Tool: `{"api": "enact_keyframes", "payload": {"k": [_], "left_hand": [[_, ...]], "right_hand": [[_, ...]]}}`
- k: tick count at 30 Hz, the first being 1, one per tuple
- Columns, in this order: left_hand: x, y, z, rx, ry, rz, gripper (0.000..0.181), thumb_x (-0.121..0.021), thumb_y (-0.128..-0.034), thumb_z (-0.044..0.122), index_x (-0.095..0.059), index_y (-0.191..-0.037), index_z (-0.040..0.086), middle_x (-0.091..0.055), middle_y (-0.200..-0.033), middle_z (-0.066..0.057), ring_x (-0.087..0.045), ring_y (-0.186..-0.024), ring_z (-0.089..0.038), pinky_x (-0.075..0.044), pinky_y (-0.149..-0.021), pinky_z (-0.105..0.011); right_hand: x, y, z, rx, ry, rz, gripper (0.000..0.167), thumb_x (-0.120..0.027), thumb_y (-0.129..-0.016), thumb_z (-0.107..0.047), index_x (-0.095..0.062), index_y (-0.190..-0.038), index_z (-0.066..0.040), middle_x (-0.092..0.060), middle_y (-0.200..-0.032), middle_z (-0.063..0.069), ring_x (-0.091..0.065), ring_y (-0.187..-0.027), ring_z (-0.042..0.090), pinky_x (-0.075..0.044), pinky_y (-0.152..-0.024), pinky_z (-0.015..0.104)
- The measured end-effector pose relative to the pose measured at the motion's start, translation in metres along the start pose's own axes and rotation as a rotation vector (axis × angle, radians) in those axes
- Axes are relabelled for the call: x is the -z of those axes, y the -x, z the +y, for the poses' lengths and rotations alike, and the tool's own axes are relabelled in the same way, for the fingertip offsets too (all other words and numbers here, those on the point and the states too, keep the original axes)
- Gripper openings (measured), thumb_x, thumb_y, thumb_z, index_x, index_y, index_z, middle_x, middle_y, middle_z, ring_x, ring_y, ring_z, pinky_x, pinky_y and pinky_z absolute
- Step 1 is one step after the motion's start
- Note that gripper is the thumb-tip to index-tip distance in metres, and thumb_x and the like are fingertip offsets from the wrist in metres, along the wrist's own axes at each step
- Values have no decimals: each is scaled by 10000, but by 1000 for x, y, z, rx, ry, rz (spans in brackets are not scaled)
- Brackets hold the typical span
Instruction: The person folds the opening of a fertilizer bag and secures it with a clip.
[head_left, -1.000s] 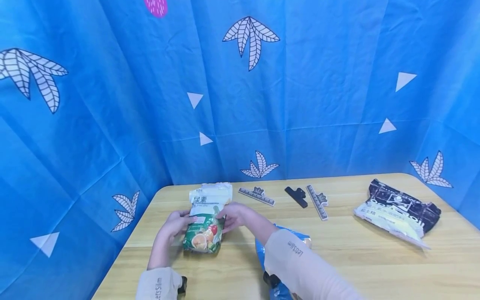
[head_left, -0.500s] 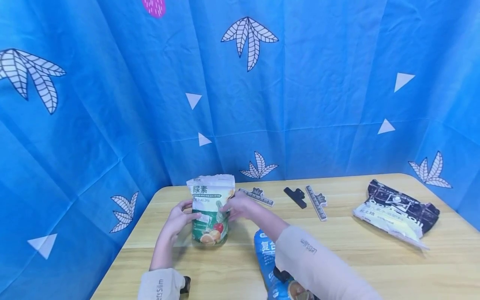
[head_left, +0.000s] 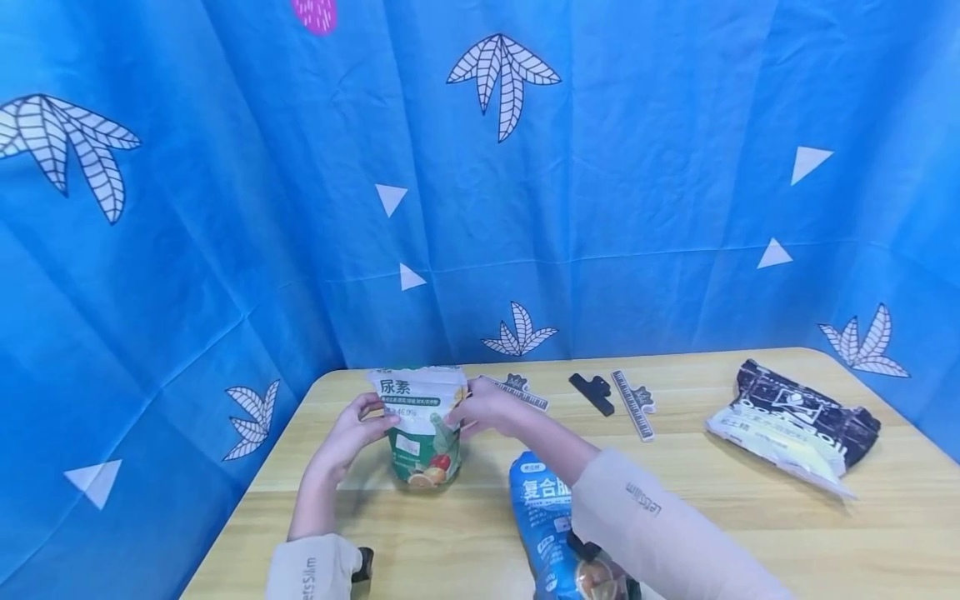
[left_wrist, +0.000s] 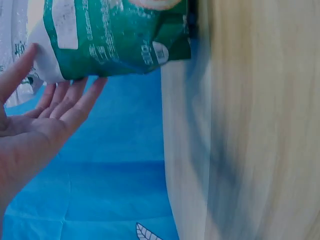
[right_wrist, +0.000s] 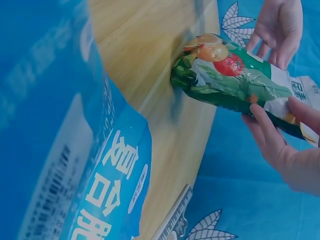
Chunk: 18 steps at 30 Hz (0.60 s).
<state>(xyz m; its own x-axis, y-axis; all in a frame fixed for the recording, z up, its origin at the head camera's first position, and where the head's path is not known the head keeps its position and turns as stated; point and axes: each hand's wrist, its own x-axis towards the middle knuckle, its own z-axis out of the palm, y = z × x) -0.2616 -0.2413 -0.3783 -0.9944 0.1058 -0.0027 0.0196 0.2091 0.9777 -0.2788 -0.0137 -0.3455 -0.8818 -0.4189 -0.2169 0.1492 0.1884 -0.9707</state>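
Observation:
A white and green pouch point(head_left: 420, 442) with printed fruit and vegetables stands roughly upright at the table's left back, between both hands. On its left side, my left hand point(head_left: 345, 437) has the thumb at the front and the fingers at the edge and behind. Opposite, my right hand point(head_left: 491, 407) holds the right edge near the top, thumb in front. The left wrist view shows the left hand point(left_wrist: 37, 132) with long, extended fingers against the pouch point(left_wrist: 120, 37). In the right wrist view the right hand point(right_wrist: 295, 160) pinches the pouch's point(right_wrist: 240, 82) upper side.
A blue pouch point(head_left: 543, 517) lies near the front, partly under the right sleeve. Behind it on the table point(head_left: 705, 500) are a black clip point(head_left: 592, 393) and two piano-key clips, one upright point(head_left: 633, 406), one partly hidden point(head_left: 521, 392). A black and white bag point(head_left: 798, 429) lies at right.
The pouch has gone from leaning back to standing more upright, both hands still on it. The hands have shifted up its sides. My right sleeve has moved right, uncovering more of the blue pouch.

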Motion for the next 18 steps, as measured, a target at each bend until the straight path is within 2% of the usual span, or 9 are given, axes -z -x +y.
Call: {"api": "enact_keyframes", "payload": {"k": [6,12,18], "left_hand": [[4,-1,1,13,35,26,602,-616,-893,174,-291,-1349,-46,-369,-1312,-208,-501,-1058,-258,-433,-905,-383],[1,-2,3,-16,58,64,523,-616,-884,96,-352,-1307,-60,-413,-1238,-205,-551,-949,-180,-484,-823,-325],[-6,-4,0,-45,101,105,449,-620,-854,-6,-412,-1248,-57,-460,-1188,-197,-559,-988,-221,-492,-804,-302]], "right_hand": [[-1,2,0,14,-17,-3,458,-653,-777,92,-507,-1209,46,-609,-1008,157,-592,-939,300,-511,-758,405],[-2,3,-2,59,55,27,433,-623,-801,98,-534,-1215,10,-602,-1079,150,-574,-992,307,-494,-789,440],[1,2,-4,86,112,78,421,-626,-787,114,-549,-1189,12,-602,-1063,157,-570,-994,320,-494,-790,438]]}}
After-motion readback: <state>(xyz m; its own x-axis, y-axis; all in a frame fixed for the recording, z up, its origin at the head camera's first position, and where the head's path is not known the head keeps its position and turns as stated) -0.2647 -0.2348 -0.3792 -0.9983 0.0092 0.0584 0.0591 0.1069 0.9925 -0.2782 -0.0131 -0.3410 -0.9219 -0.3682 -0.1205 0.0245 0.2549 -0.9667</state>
